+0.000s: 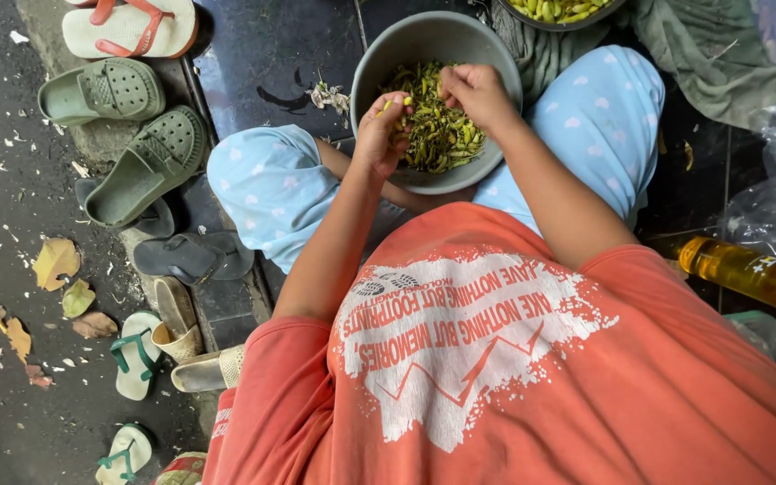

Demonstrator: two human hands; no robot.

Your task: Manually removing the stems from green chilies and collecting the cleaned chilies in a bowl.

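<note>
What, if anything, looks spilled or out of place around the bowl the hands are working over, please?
A small clump of pod scraps lies on the dark floor just left of the grey bowl, outside it. Otherwise nothing stands out; the rest of the green pods sit inside the bowl.

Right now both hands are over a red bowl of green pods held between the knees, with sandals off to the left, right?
Not quite: the bowl is grey, not red, as the head view shows. Both the left hand and right hand are over its green pods, and sandals lie to the left.
</note>
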